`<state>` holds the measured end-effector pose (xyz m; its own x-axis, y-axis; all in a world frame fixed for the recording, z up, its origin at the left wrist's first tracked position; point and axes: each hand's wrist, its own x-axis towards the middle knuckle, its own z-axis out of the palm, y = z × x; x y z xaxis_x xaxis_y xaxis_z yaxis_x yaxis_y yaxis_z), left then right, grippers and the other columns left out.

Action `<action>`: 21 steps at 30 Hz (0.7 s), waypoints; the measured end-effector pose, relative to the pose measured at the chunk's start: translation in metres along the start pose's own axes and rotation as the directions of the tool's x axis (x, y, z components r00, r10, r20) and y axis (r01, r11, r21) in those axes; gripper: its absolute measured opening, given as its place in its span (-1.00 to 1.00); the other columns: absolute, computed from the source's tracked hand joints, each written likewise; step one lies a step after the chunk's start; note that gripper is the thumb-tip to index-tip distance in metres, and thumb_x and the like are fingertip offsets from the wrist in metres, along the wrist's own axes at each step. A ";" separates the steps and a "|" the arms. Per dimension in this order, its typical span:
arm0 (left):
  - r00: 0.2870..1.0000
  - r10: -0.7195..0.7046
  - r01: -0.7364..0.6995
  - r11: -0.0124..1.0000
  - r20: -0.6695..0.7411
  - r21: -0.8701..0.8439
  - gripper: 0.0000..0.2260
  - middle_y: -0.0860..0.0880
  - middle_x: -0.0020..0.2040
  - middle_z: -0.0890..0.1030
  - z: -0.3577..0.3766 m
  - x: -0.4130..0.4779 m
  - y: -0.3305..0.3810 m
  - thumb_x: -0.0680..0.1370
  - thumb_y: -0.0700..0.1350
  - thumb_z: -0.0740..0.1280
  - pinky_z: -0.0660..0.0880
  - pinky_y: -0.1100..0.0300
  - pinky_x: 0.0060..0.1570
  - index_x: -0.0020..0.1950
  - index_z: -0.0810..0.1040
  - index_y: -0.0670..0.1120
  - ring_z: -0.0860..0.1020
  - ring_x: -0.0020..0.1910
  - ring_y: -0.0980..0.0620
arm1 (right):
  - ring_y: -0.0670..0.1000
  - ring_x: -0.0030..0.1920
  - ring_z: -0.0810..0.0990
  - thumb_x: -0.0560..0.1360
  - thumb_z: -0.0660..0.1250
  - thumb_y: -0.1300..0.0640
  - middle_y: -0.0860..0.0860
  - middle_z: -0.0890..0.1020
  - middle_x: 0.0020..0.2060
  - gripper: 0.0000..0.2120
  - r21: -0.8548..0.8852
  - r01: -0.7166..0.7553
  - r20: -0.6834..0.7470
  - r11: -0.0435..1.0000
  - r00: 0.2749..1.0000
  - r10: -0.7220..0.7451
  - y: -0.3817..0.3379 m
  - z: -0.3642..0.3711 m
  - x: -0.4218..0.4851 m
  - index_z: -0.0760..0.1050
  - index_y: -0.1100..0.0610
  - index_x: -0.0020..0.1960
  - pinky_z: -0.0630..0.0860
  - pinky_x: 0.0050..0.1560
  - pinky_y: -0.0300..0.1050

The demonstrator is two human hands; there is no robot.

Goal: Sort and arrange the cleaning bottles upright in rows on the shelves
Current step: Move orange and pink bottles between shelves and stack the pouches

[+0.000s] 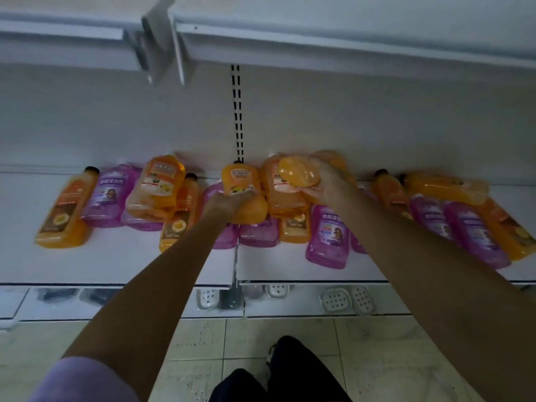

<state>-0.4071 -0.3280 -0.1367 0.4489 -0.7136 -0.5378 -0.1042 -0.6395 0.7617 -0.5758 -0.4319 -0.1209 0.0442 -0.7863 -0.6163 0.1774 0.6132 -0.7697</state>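
Observation:
Several orange and purple cleaning bottles lie jumbled on the white shelf (116,265). My left hand (229,203) grips an orange bottle (242,184) near the shelf's middle, its dark cap pointing to the back wall. My right hand (324,181) holds another orange bottle (298,171) lifted above the pile, its base turned toward me. A purple bottle (329,236) lies just under my right forearm. At the far left, an orange bottle (65,210) and a purple bottle (110,195) lie flat side by side.
An upper shelf (319,44) overhangs the pile. A slotted upright (237,111) runs down the back wall. A lower shelf holds white soap dishes (336,298) and dark items (58,294). Tiled floor (377,358) and my legs are below.

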 end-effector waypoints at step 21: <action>0.961 0.098 -0.156 0.964 -0.259 -0.215 -0.33 -0.13 0.22 0.52 -0.176 -0.228 -0.098 0.30 -0.04 0.55 0.48 -0.08 0.17 0.34 0.36 -0.10 0.52 0.14 -0.16 | -0.01 -0.12 0.67 0.43 0.36 0.10 0.04 0.68 -0.07 -0.71 -0.250 0.113 0.623 0.962 0.779 0.071 0.105 0.044 -0.261 0.50 0.04 0.14 0.60 -0.16 -0.09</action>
<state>-0.3427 -0.0523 -0.0250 0.6510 -0.6742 -0.3488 0.0202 -0.4440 0.8958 -0.5251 -0.1653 -0.0334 0.6600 -0.6155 -0.4307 -0.0707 0.5199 -0.8513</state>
